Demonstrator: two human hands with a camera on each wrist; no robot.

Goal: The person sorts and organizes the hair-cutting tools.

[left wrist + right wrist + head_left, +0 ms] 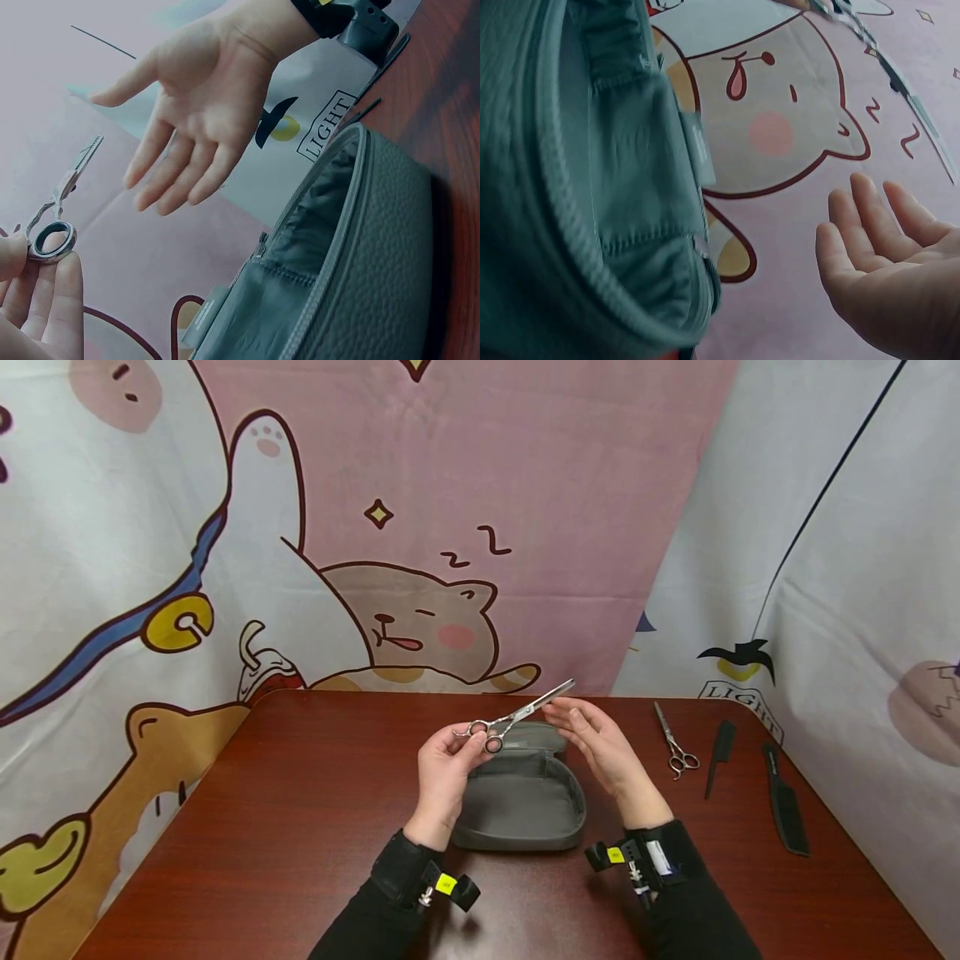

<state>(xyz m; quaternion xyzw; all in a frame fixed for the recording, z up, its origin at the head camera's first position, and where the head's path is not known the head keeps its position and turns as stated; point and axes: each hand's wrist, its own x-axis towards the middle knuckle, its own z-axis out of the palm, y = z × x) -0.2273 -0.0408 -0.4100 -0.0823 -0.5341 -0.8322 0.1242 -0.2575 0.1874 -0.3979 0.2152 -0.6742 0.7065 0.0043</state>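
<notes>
Cartoon-printed cloth — pink, white and a sleepy bear — hung behind the dark red wooden table [285, 827] where we worked. At its middle sat an open grey zip case of pebbled leather-like material with a soft fabric lining [521, 797]. Our left hand [444, 770] pinched the ringed handle of a pair of slim steel thinning scissors [517, 717], one blade toothed like a comb, and held them in the air above the case's far edge, tips slanting up to the right. Our right hand [596, 745] lay open, palm turned inward and fingers straight, just beside the blade tips — whether it touched them we could not tell. Further right on the table rested a second pair of steel scissors [673, 742], a narrow black comb [720, 757] and a wider black comb [784, 798].
</notes>
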